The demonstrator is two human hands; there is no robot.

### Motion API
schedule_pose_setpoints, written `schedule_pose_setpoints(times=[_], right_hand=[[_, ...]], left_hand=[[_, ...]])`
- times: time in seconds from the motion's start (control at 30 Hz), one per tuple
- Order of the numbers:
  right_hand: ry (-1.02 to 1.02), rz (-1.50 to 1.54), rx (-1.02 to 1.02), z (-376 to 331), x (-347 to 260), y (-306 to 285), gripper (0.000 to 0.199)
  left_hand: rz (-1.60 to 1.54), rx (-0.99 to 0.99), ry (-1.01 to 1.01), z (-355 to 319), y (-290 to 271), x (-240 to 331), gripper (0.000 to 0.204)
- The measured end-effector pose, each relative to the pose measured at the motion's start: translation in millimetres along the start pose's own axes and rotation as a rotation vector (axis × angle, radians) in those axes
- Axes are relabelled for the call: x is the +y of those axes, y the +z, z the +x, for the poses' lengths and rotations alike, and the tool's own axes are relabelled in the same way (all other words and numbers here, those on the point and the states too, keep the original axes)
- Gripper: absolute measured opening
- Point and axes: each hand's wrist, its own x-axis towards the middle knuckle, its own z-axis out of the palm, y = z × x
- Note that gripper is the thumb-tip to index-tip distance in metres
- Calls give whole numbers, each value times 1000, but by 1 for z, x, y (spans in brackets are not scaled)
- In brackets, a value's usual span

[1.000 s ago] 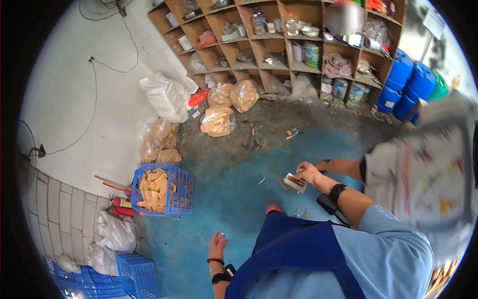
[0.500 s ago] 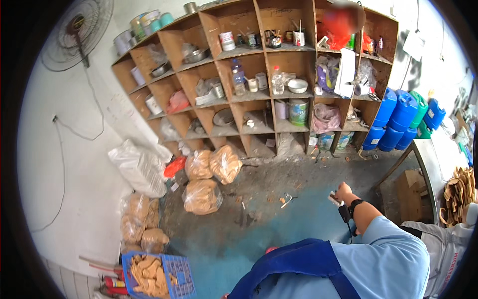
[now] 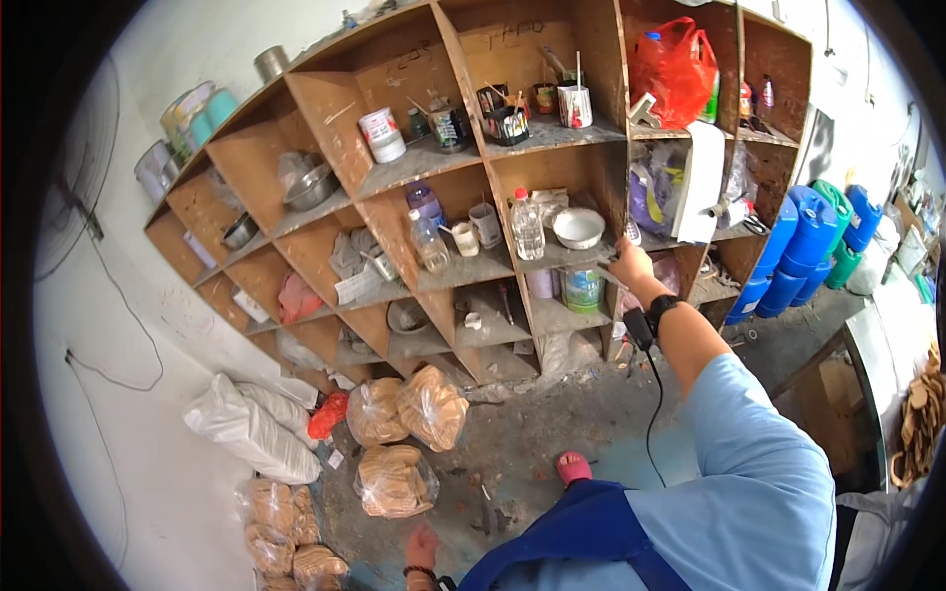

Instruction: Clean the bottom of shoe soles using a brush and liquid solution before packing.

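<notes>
My right hand [image 3: 631,264] reaches out to the front of the wooden cubby shelf [image 3: 493,167], beside a white bowl [image 3: 578,229]. Its fingers are closed on what looks like a small brush, mostly hidden now; pale bristles showed earlier. Just beyond the fingers, a small whitish item lies at the front of the cubby with the purple bag [image 3: 645,200]. A clear bottle with a red cap [image 3: 527,225] stands left of the bowl. Low down, my left hand [image 3: 422,547] hangs near a clear bag of tan pieces [image 3: 396,481]; blur hides its fingers.
Other cubbies hold cans, pots [image 3: 311,187] and a red plastic bag [image 3: 675,74]. Blue drums [image 3: 803,231] stand right of the shelf, by a table [image 3: 862,340]. White sacks [image 3: 251,428] and bags of tan pieces lie on the floor at left. A cable [image 3: 654,414] hangs from my right wrist.
I have come closer to the shelf. My right hand has moved from above the floor up to the shelf's front edge. My left hand has come into view at the bottom.
</notes>
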Motion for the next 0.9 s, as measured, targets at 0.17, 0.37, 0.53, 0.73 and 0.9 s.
schedule_pose_setpoints(times=[0.17,0.37,0.53,0.73,0.9], right_hand=[[20,25,-21,131,-33,51,41],[-32,-148,-120,206,-28,116,31],[-8,-237,-183,222,-14,165,41],[19,-363,-298,238,27,154,43],[-115,-378,-313,228,-12,173,42]], left_hand=[[481,149,4,-49,13,-59,43],[-728,-234,-451,-100,-32,-65,43],[609,-292,-548,-70,-38,-40,39],[458,-222,-419,16,-36,53,30],[553,-199,-96,20,-78,61,37]])
